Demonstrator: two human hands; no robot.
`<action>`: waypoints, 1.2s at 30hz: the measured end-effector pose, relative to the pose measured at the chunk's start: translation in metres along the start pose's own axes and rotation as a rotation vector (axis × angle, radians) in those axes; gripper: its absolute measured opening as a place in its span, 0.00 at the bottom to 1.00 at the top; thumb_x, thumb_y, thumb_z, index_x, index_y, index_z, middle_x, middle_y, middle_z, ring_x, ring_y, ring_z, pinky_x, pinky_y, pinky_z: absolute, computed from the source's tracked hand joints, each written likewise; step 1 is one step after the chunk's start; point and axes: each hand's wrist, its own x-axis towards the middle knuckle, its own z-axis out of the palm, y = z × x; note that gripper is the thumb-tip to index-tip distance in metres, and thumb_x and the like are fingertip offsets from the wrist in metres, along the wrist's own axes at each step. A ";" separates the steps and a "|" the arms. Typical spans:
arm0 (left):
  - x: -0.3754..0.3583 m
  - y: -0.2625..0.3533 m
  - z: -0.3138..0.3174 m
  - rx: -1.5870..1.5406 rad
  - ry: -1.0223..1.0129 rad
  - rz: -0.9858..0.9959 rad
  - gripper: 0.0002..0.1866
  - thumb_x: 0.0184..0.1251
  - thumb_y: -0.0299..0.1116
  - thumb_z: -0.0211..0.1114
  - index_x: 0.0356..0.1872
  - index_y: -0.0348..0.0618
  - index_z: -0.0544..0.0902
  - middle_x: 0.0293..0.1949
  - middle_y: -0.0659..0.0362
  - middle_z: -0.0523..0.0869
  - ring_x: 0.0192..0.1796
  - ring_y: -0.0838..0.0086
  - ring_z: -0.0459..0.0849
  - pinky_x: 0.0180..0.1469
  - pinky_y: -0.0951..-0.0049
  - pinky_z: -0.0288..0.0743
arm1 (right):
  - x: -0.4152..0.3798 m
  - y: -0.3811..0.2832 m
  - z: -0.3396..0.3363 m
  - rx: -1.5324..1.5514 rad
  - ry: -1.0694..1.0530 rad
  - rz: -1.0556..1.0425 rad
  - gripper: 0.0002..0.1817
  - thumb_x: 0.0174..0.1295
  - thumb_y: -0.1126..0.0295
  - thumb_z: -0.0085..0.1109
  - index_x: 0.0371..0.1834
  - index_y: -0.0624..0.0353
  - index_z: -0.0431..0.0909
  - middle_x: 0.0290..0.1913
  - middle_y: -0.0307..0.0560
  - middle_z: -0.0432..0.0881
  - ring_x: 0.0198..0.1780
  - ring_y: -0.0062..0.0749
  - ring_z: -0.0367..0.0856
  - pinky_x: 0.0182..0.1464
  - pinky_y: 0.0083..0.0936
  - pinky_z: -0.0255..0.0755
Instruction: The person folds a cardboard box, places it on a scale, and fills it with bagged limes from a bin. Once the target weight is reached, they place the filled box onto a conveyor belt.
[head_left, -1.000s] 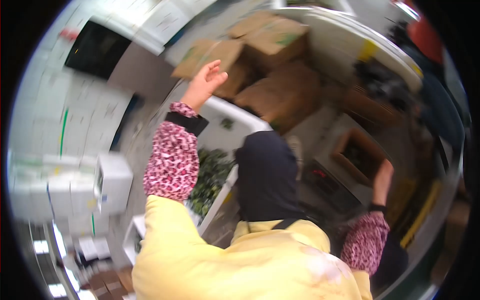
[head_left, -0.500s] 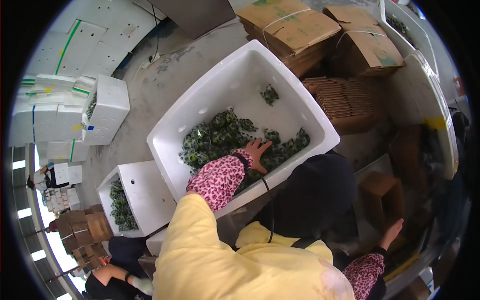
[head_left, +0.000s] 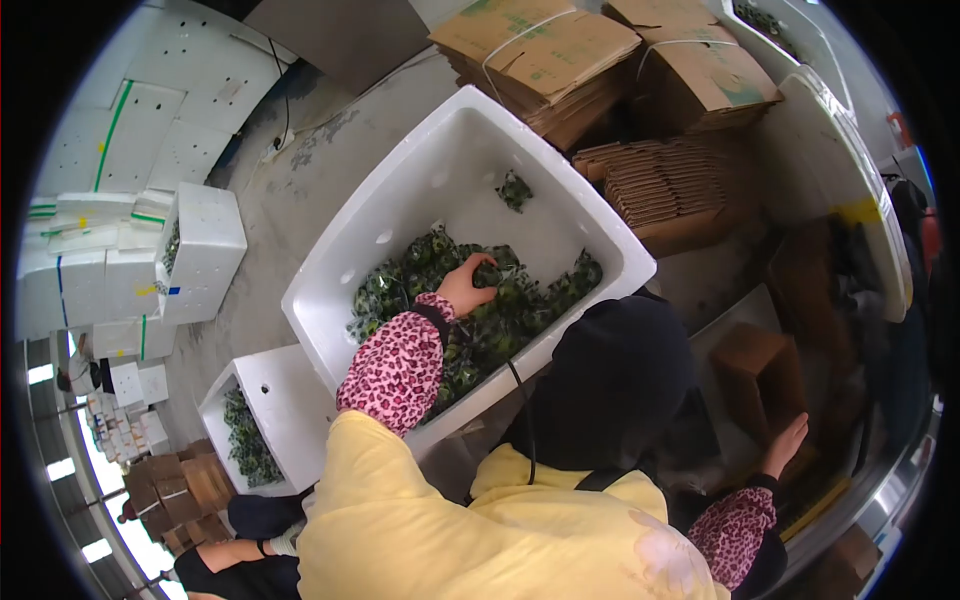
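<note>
Inside the large white foam box [head_left: 330,215], my left hand [head_left: 468,286] curls its fingers and thumb around a clear-wrapped green packet [head_left: 486,274] on the pile. Many similar packets of dark green leafy produce lie around it, and a lone packet [head_left: 514,191] rests farther back on the box floor. My right hand [head_left: 787,446], fingers stretched, touches the lower right edge of an open brown cardboard box [head_left: 752,372]. Both wrists have pink leopard-print sleeves.
Tied flat cartons [head_left: 545,50] and folded cardboard [head_left: 660,185] stand behind the foam box. A smaller foam box [head_left: 300,410] with green packets is at left, near another person's arm [head_left: 230,552]. White foam boxes [head_left: 215,240] are stacked at far left.
My left hand has moved left and up over the pile, its spread fingers now curled around a packet. My right hand stays by the cardboard box. The whole view has shifted slightly.
</note>
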 end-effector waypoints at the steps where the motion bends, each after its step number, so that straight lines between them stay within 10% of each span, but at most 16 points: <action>1: -0.003 0.005 -0.007 -0.031 0.055 0.082 0.26 0.50 0.39 0.66 0.52 0.51 0.70 0.34 0.53 0.80 0.38 0.66 0.81 0.43 0.69 0.72 | 0.000 -0.002 0.002 0.000 0.003 0.001 0.35 0.70 0.47 0.38 0.63 0.71 0.60 0.63 0.63 0.65 0.63 0.47 0.65 0.64 0.31 0.58; 6: -0.020 0.093 -0.048 -0.118 0.163 0.305 0.21 0.52 0.31 0.66 0.49 0.49 0.72 0.35 0.61 0.78 0.33 0.78 0.77 0.38 0.76 0.72 | 0.006 0.025 0.015 -0.012 0.032 -0.170 0.23 0.72 0.61 0.39 0.58 0.71 0.65 0.58 0.62 0.70 0.60 0.47 0.67 0.62 0.31 0.61; 8: -0.026 0.145 -0.057 -0.081 0.159 0.476 0.21 0.54 0.28 0.65 0.50 0.50 0.71 0.33 0.63 0.76 0.33 0.80 0.75 0.35 0.77 0.71 | 0.013 0.059 0.026 -0.856 0.132 -0.637 0.22 0.60 0.79 0.40 0.60 0.69 0.64 0.57 0.56 0.69 0.61 0.45 0.65 0.64 0.32 0.60; 10: -0.033 0.211 -0.050 0.009 0.068 0.616 0.21 0.55 0.25 0.64 0.50 0.48 0.71 0.35 0.64 0.76 0.35 0.81 0.75 0.37 0.78 0.71 | -0.009 0.021 0.027 -1.013 0.174 -0.634 0.20 0.59 0.77 0.43 0.57 0.66 0.66 0.53 0.55 0.71 0.57 0.47 0.68 0.59 0.37 0.65; 13: -0.062 0.308 -0.020 0.104 -0.133 0.818 0.24 0.52 0.24 0.66 0.53 0.46 0.72 0.42 0.62 0.77 0.44 0.78 0.76 0.48 0.77 0.70 | -0.032 -0.039 0.017 -0.068 0.099 -0.046 0.23 0.70 0.50 0.35 0.54 0.59 0.66 0.47 0.64 0.76 0.48 0.62 0.74 0.44 0.51 0.69; 21: -0.069 0.453 0.124 0.694 -0.678 1.288 0.36 0.53 0.32 0.68 0.66 0.56 0.64 0.49 0.53 0.74 0.51 0.58 0.76 0.54 0.65 0.70 | -0.042 -0.068 0.011 0.069 0.052 0.097 0.30 0.68 0.47 0.38 0.61 0.62 0.62 0.56 0.64 0.73 0.58 0.59 0.70 0.57 0.42 0.65; 28: -0.049 0.451 0.106 0.547 -0.434 1.358 0.39 0.56 0.34 0.67 0.69 0.52 0.58 0.63 0.51 0.67 0.63 0.62 0.68 0.64 0.66 0.63 | -0.037 -0.052 0.010 0.113 0.059 0.052 0.28 0.69 0.48 0.36 0.59 0.61 0.63 0.55 0.62 0.73 0.56 0.59 0.71 0.55 0.43 0.65; 32: -0.031 0.386 0.003 0.316 -0.062 0.882 0.33 0.62 0.37 0.64 0.68 0.49 0.61 0.63 0.56 0.69 0.61 0.71 0.71 0.60 0.67 0.67 | -0.016 -0.012 0.034 -0.129 0.100 -0.178 0.21 0.71 0.52 0.34 0.46 0.61 0.67 0.45 0.63 0.72 0.47 0.60 0.72 0.44 0.48 0.67; 35: 0.010 0.271 -0.056 0.067 0.283 0.638 0.32 0.60 0.42 0.66 0.64 0.46 0.66 0.59 0.52 0.73 0.58 0.67 0.74 0.55 0.68 0.71 | 0.013 0.043 0.045 -0.363 0.219 -0.538 0.16 0.72 0.66 0.36 0.54 0.65 0.68 0.48 0.54 0.74 0.51 0.44 0.72 0.55 0.34 0.66; 36: 0.032 0.225 -0.064 0.062 0.370 0.530 0.32 0.59 0.42 0.66 0.63 0.45 0.67 0.57 0.49 0.74 0.57 0.66 0.75 0.55 0.69 0.72 | 0.010 0.043 0.040 -0.018 0.098 -0.329 0.18 0.71 0.67 0.40 0.56 0.68 0.66 0.52 0.53 0.73 0.55 0.40 0.71 0.60 0.30 0.63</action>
